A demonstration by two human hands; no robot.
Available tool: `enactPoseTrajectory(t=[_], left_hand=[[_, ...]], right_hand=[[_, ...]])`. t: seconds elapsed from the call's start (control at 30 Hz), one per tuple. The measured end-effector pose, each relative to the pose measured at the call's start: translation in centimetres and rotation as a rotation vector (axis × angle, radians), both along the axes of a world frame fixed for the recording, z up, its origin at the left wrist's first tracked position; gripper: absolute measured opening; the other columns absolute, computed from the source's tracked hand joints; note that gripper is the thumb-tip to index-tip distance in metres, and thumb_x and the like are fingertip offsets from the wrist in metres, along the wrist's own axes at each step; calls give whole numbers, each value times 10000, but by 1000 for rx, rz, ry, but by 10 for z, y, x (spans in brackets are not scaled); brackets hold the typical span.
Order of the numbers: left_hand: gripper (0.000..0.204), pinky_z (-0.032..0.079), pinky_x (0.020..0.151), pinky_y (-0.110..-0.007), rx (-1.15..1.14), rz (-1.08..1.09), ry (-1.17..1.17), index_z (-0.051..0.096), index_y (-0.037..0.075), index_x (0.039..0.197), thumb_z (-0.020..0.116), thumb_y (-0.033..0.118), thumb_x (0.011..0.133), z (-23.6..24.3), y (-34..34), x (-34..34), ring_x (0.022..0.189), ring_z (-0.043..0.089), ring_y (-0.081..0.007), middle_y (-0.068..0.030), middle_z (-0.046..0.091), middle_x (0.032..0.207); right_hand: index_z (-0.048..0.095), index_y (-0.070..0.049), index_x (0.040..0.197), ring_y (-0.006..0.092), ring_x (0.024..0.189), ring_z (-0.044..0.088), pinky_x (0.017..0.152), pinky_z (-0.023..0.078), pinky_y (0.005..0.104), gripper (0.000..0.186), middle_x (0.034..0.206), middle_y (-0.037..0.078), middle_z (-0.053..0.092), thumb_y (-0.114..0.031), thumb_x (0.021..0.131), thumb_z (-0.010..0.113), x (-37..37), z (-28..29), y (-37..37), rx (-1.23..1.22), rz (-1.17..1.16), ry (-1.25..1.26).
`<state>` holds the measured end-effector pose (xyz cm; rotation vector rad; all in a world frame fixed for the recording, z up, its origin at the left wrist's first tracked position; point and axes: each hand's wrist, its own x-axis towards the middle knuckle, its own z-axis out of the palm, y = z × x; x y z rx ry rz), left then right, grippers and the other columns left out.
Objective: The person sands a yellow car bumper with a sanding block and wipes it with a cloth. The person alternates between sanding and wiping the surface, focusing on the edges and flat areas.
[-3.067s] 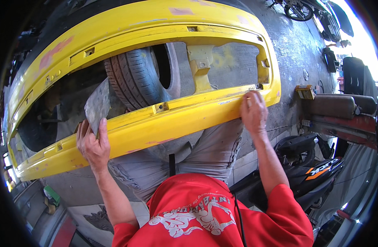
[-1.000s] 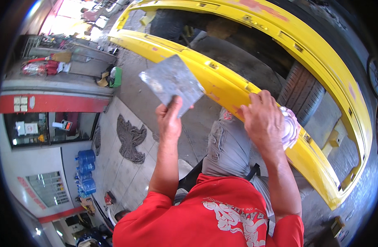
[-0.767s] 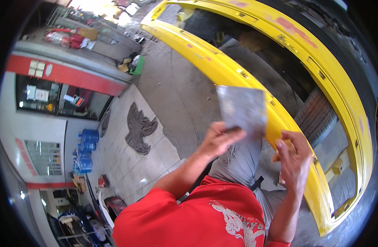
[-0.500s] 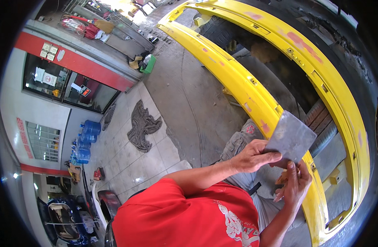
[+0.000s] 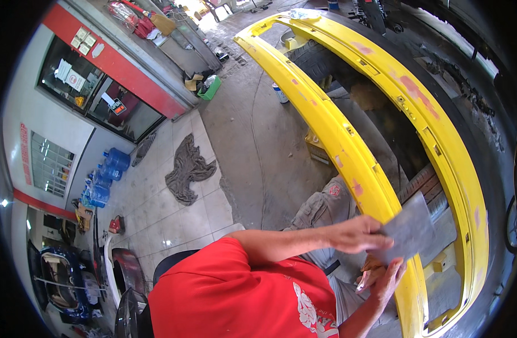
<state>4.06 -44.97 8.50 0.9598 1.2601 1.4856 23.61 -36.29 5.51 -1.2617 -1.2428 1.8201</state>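
Observation:
My left hand (image 5: pixel 357 234) is closed on the near-left edge of a flat, square dark grey sheet (image 5: pixel 411 230), its thumb lying along the face. The sheet is tilted over a long curved yellow bumper (image 5: pixel 326 129) that has pinkish patches along it. Just below the sheet is my right hand (image 5: pixel 387 279), thumb pointing up toward the sheet's lower edge. Its fingers are curled round something small, brownish and pinkish, that I cannot make out. Whether the right thumb touches the sheet is unclear.
Under the bumper are a tyre (image 5: pixel 430 188) and a yellow box (image 5: pixel 317 147); a can (image 5: pixel 280 93) stands beyond. A dark grey cloth (image 5: pixel 188 169) lies on the tiles. Blue water bottles (image 5: pixel 107 174) line the left wall. A green bin (image 5: pixel 210 88) sits by the doorway.
My view has shifted, so the surroundings sit differently. My right hand has dropped lower on the sheet, its thumb less over it. My left hand still grips the sheet.

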Motion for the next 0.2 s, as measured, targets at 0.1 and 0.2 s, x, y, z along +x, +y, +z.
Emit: enactPoseTrajectory(t=[0.1,0.2], left_hand=[[600,533,1084,-389,-69,-153,115,689,-30,1441,671,496,1153,-2,8,0,1229,680,-223,-138,735,1339],[631,508,1147,-381,125,-66,260,644,-11,1504,635,520,1163,-5,8,-8,1329,662,-274,-161,624,1557]], right_hand=[[577,61,1525,305,1300,672,1124,547,446,888,1465,199,649,-679,1059,731,-7,10,6,-107,-124,22],[589,51,1515,308,1291,680,1115,555,451,874,1457,190,656,-680,1057,732,-17,20,12,-221,-290,113]])
